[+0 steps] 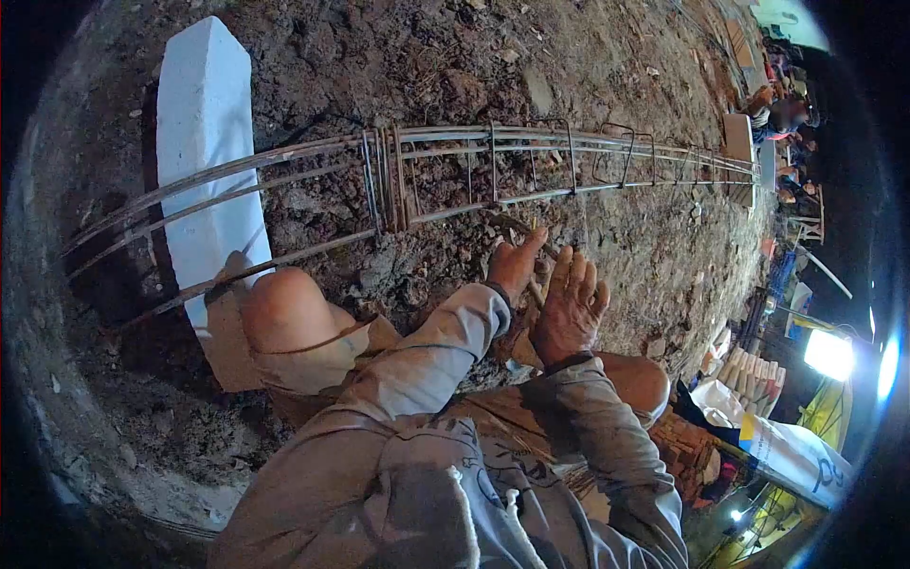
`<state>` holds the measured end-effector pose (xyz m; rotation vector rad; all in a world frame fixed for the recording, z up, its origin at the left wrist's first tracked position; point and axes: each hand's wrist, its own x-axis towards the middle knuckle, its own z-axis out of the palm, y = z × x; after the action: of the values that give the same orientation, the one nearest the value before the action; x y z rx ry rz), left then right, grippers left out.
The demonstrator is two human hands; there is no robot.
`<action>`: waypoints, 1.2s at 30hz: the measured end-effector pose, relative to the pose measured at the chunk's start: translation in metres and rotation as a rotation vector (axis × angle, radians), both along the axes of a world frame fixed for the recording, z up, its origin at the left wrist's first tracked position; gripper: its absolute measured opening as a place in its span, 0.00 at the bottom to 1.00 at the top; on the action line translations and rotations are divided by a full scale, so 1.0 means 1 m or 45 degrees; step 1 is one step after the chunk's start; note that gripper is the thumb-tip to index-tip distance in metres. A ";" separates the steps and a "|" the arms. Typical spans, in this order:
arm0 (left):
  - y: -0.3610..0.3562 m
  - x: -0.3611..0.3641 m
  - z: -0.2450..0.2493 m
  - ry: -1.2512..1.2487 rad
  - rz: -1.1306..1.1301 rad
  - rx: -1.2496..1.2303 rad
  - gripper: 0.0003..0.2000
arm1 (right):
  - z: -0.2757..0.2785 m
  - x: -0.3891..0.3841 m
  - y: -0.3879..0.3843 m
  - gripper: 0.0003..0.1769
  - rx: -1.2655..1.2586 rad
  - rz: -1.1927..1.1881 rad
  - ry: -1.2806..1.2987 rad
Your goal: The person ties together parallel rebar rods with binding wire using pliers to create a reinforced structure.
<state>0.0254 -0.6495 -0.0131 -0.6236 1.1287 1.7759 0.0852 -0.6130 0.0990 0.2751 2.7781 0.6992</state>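
Observation:
My left hand (516,267) is closed around a slender dark tool (509,223) whose tip points toward the rebar cage; its exact kind I cannot tell. Close beside it, my right hand (571,315) has its fingers stretched out, the back of the hand facing me. Just beyond both hands runs the long rebar cage (531,198), made of thin steel bars. Several stirrups are bunched together (391,180) near its left part, and others stand spaced along the bars to the right.
A white block (207,104) lies under the bars at left, near my bent knee (292,311). Rough, muddy ground (398,57) surrounds the cage. Another support (738,140) stands at its far end, with people behind it. A bright lamp (828,355) and a printed white sack (796,460) are at right.

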 end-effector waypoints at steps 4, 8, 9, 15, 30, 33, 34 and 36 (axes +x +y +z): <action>-0.012 -0.010 0.017 -0.018 -0.198 0.085 0.29 | -0.005 0.003 0.004 0.40 -0.054 0.016 0.040; 0.000 0.000 -0.001 0.129 -0.237 -0.089 0.32 | -0.007 0.003 0.003 0.37 0.097 -0.006 -0.071; 0.004 0.004 -0.008 0.133 -0.234 -0.083 0.32 | -0.005 0.001 0.003 0.37 0.103 -0.004 -0.067; -0.018 0.001 -0.013 0.570 -0.130 -0.635 0.36 | 0.000 -0.005 0.006 0.43 0.105 0.050 -0.184; -0.036 -0.012 -0.013 0.041 0.118 0.078 0.51 | 0.045 -0.057 -0.041 0.41 -0.395 -0.370 -0.762; -0.035 -0.011 -0.013 -0.021 0.038 0.174 0.50 | 0.022 -0.037 -0.030 0.39 -0.135 -0.229 -0.464; -0.028 -0.005 -0.026 0.004 -0.018 0.139 0.49 | 0.015 -0.032 -0.019 0.37 0.011 -0.090 -0.353; -0.011 0.008 -0.047 0.059 0.071 0.175 0.48 | 0.020 -0.034 -0.014 0.35 0.165 0.040 -0.242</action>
<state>0.0335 -0.6603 -0.0602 -0.5381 1.0191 1.9061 0.0508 -0.6268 0.1189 0.1798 2.5671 0.8673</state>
